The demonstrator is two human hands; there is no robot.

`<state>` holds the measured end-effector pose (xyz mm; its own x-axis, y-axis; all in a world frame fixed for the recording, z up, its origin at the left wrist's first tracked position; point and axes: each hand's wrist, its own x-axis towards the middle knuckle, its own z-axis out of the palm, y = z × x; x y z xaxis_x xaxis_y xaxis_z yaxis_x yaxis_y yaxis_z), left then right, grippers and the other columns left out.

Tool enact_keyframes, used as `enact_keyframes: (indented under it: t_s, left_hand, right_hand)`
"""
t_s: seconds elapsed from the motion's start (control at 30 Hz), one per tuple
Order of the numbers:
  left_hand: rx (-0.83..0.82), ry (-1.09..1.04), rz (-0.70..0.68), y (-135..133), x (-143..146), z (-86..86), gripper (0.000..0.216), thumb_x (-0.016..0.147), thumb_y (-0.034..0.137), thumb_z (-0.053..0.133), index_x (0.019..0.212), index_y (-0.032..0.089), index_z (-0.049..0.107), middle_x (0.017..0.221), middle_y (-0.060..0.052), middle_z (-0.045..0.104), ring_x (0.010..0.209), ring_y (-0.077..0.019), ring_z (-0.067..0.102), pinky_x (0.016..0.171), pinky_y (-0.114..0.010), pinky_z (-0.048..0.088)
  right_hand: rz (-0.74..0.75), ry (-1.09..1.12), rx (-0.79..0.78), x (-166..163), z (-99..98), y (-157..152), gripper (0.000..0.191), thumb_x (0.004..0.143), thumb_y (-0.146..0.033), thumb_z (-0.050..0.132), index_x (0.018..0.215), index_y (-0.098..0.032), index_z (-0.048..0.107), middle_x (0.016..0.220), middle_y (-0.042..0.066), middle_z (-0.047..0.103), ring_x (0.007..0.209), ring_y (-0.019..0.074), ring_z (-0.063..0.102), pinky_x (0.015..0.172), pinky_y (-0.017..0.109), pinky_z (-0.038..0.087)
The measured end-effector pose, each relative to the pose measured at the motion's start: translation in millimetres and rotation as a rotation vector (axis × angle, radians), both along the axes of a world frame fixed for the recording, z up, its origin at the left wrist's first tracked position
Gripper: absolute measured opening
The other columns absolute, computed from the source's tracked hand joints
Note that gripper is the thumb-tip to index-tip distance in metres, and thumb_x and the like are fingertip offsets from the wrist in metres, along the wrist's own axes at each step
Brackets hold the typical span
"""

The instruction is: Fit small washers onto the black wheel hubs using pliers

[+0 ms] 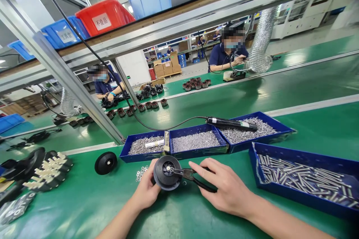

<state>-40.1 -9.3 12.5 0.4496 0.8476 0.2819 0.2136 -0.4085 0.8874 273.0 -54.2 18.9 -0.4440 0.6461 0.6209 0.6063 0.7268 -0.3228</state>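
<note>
Right hand on the pliers, left hand on the disc

We've got the right hand closed round the pliers' handles, long axis pointing to 9 o'clock, tips at the disc's hub. Left hand grips the disc's rim from 7 o'clock. Disc sits on the green bench, 6 o'clock of the blue trays.

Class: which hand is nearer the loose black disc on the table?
Left. The left hand, gripping a black wheel, lies just right of the disc; the right hand, holding pliers, is farther right.
</note>
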Motion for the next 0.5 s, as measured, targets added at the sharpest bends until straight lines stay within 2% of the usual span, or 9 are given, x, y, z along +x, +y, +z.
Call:
enact_keyframes:
  t_s: [0.13,0.33,0.5]
  left_hand:
    - [0.015,0.018,-0.03,0.9,-0.2,-4.0,0.051,0.095,0.043,0.081,0.141,0.024,0.067,0.144,-0.012,0.062,0.128,-0.032,0.058,0.112,-0.041,0.047]
    - [0.064,0.022,0.013,-2.5,8.6,1.0,0.036,0.093,0.041,0.084,0.123,0.024,0.076,0.136,-0.011,0.067,0.127,-0.0316,0.059,0.107,-0.04,0.048]
    - [0.102,0.04,-0.009,-3.9,10.1,3.2,0.038,0.094,0.047,0.081,0.123,0.022,0.077,0.134,-0.013,0.069,0.125,-0.0322,0.06,0.107,-0.042,0.048]
  right_hand:
    - [-0.013,-0.02,-0.019,-3.1,-3.8,-2.8,0.071,0.092,-0.011,0.06,0.161,-0.021,0.047,0.11,0.012,0.066,0.093,0.0281,0.065,0.073,0.045,0.061]
    - [-0.031,-0.029,0.019,-3.9,-1.5,-5.8,0.07,0.092,-0.012,0.06,0.16,-0.021,0.048,0.109,0.012,0.066,0.091,0.0279,0.064,0.071,0.044,0.06]
    - [-0.046,0.002,0.062,-3.3,1.5,-5.9,0.069,0.093,-0.013,0.06,0.16,-0.019,0.048,0.11,0.013,0.066,0.091,0.0273,0.064,0.071,0.043,0.059]
